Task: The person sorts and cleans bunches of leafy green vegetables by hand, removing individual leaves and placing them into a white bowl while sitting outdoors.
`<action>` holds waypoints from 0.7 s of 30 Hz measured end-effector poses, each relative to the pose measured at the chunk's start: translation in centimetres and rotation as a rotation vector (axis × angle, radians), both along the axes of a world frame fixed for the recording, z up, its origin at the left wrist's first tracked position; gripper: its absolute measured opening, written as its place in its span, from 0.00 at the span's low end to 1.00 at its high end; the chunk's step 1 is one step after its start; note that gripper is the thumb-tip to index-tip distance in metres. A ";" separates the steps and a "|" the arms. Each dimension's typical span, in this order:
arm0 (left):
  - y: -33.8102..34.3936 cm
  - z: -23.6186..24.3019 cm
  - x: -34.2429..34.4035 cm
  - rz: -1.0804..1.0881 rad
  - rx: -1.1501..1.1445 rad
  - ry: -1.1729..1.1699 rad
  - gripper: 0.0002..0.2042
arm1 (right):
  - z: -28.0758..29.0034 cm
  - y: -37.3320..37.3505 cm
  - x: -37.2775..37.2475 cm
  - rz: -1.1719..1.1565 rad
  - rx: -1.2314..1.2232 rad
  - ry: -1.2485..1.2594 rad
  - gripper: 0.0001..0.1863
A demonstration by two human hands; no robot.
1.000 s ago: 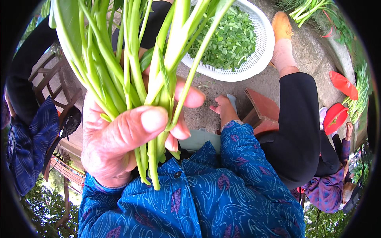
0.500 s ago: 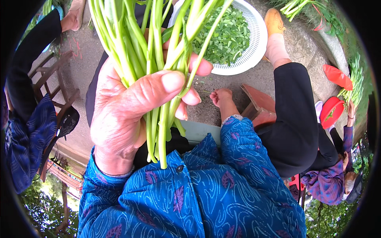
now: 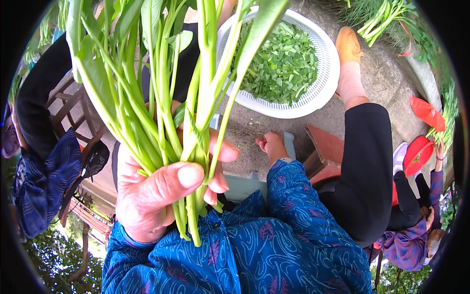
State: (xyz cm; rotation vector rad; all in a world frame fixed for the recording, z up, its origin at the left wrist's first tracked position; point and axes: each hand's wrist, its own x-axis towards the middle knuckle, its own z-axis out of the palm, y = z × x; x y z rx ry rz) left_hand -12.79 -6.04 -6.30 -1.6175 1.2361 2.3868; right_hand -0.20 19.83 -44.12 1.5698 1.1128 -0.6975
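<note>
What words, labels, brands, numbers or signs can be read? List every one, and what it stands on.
None can be read.
The green stems in the left hand, and the white basket, show no lettering.
The blue shirt bears only swirls and leaf shapes.
Any print on the red items at far right is too small to tell.

Left hand (image 3: 152, 196) clamped on leafy green stems (image 3: 142, 134), bare ends toward blue patterned shirt (image 3: 284, 245). Right hand (image 3: 274, 145) curled, can't tell if it's holding anything. White slotted basket (image 3: 293, 110) beyond, chopped greens (image 3: 281, 61) inside.
</note>
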 end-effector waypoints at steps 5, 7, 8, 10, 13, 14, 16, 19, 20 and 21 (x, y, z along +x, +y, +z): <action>0.3 -0.1 -0.1 0.004 0.001 0.014 0.28 | -0.4 -1.0 -0.1 -0.006 0.151 0.062 0.05; 0.2 -0.3 -0.1 -0.001 -0.006 0.028 0.27 | -0.2 -1.4 -0.4 -0.007 0.175 0.078 0.05; 0.2 -0.4 0.0 -0.003 -0.008 0.036 0.27 | -0.1 -1.6 -0.5 -0.004 0.175 0.085 0.04; 0.2 -0.5 0.3 -0.010 -0.009 0.052 0.26 | 0.4 -1.6 -0.6 -0.003 0.145 0.105 0.04; 0.0 -0.5 0.6 -0.036 0.009 0.070 0.26 | 0.8 -2.0 -0.6 -0.006 0.046 0.156 0.02; 0.3 -0.3 0.3 -0.013 -0.006 0.049 0.25 | 0.7 -2.2 -0.8 -0.006 0.026 0.180 0.02; 0.3 -0.4 0.2 -0.024 -0.001 0.049 0.22 | 0.5 -2.5 -1.2 -0.006 -0.013 0.224 0.03; 0.2 -0.5 0.5 -0.012 0.003 0.067 0.21 | 0.5 -3.5 -1.3 -0.048 0.026 0.245 0.03; 0.2 -0.4 0.6 -0.015 -0.002 0.055 0.22 | 0.3 -3.6 -1.3 -0.053 0.030 0.259 0.03; 0.1 -0.5 0.5 -0.013 0.007 0.068 0.22 | 0.1 -3.8 -1.2 -0.059 0.035 0.274 0.03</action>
